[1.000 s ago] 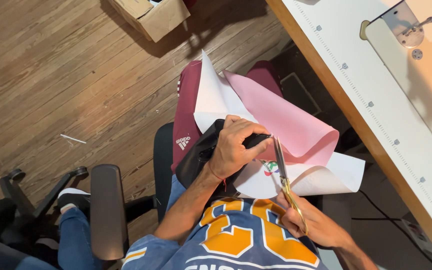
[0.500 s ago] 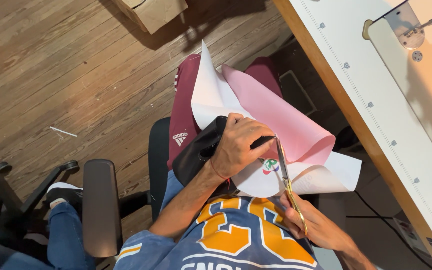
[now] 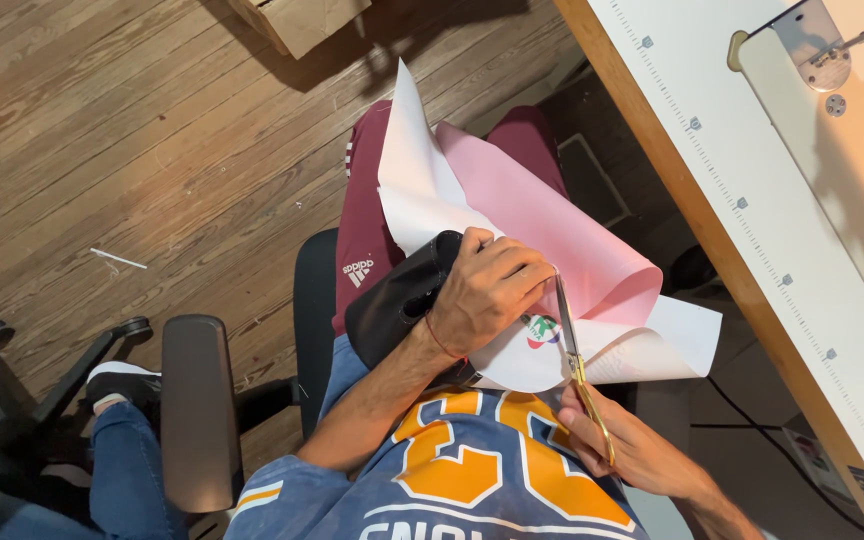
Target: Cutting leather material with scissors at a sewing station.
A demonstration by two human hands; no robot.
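Observation:
A large curled sheet, pink on one face (image 3: 552,230) and white on the other, lies across my lap. My left hand (image 3: 487,290) presses down on it and holds its edge, over a black pouch-like thing (image 3: 392,300). A small coloured emblem (image 3: 542,330) sits on the white part just below that hand. My right hand (image 3: 632,450) grips gold-handled scissors (image 3: 572,345). Their blades point up into the sheet, right beside the emblem and my left fingertips.
A white table (image 3: 742,200) with ruler marks runs down the right, and a cream sewing machine (image 3: 832,110) stands on it. An office-chair armrest (image 3: 197,410) is at lower left, with another person's jeans leg and shoe (image 3: 117,385) beside it. A cardboard box (image 3: 302,20) stands on the wooden floor.
My view has drifted slightly. Both hands keep their grips, and the scissors stay at the same spot on the sheet beside the emblem.

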